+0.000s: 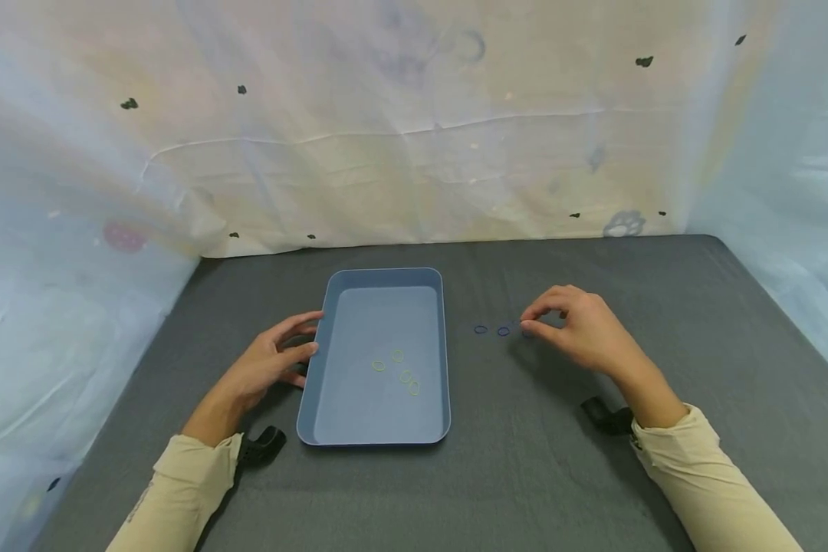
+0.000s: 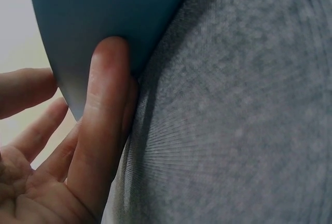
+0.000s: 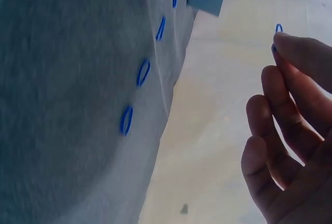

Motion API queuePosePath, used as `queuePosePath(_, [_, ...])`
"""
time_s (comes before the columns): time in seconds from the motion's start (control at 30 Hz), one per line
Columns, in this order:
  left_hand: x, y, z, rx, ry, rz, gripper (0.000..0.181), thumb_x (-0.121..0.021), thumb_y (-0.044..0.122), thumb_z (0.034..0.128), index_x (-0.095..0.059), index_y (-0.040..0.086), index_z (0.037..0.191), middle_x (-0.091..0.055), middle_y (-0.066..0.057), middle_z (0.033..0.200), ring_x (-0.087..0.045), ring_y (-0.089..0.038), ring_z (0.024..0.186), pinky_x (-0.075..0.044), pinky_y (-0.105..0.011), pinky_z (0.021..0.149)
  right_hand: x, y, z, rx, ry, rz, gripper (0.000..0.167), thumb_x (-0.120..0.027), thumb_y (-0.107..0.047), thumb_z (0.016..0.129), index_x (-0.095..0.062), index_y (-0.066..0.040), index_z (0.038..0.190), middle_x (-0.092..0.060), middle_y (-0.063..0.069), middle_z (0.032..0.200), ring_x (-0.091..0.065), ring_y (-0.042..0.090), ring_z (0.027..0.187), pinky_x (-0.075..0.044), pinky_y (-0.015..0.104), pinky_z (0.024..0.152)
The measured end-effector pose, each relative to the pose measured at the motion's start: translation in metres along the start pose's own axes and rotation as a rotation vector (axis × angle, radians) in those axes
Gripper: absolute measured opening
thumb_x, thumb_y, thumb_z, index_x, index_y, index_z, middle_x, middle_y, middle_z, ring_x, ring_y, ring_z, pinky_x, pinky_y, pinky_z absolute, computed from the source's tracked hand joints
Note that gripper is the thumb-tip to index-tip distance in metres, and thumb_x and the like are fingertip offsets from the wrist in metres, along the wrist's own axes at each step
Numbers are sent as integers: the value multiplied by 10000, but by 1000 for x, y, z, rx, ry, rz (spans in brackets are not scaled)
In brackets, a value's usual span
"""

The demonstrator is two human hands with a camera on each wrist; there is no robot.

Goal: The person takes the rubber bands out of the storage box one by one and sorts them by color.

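Note:
A blue-grey tray (image 1: 376,429) lies on the dark cloth. My left hand (image 1: 271,358) rests against its left side with fairly straight fingers. In the left wrist view, one finger of the left hand (image 2: 98,125) presses the tray's outer wall (image 2: 78,22). Inside the tray lie several thin yellow rubber bands (image 1: 379,366). To the right, my right hand (image 1: 586,328) is raised over the cloth. The right wrist view shows a small blue rubber band (image 3: 279,28) pinched between thumb and forefinger. Several other blue rubber bands (image 3: 143,72) lie in a row on the cloth.
Dark grey cloth (image 1: 524,475) covers the table. A pale patterned sheet (image 1: 414,176) hangs behind it, with bluish sheets (image 1: 55,307) at the sides. Black straps (image 1: 262,447) sit at both cuffs.

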State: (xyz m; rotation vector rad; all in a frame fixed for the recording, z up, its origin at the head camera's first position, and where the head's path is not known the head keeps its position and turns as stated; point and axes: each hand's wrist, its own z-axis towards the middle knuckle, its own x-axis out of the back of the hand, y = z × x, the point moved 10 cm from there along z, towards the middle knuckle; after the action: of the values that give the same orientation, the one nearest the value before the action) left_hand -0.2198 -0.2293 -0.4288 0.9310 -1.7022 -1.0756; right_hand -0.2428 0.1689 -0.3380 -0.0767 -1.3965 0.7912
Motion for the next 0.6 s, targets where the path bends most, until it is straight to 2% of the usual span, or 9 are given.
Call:
queuePosePath(0.23, [-2, -3, -1, -2, -3, -3, 614, -595, 232, 1014, -320, 179, 1561, -350, -244, 1536, -568, -430, 1197, -616, -407, 689, 6, 19, -5, -37, -5, -46, 41, -743, -191, 906, -767, -196, 938, -713, 10, 997, -646, 270, 969, -513, 465, 819])
queuePosePath(0.37, [-3, -4, -4, -3, -4, -6, 615, -593, 222, 1015, -316, 172, 1562, -343, -251, 1539, -559, -449, 1207, -616, -416, 693, 6, 29, -7, -63, -30, -74, 46, -739, -200, 910, -767, -184, 942, -714, 26, 1009, -651, 266, 944, -505, 444, 796])
queuePosePath(0.6, [-3, -8, -1, 7, 7, -6, 611, -605, 243, 1009, -333, 206, 1554, -361, -217, 1536, -571, -422, 1194, -616, -435, 706, 6, 47, -8, -94, -84, -95, 82, -729, -218, 917, -772, -163, 960, -722, 46, 1012, -664, 246, 917, -512, 445, 781])
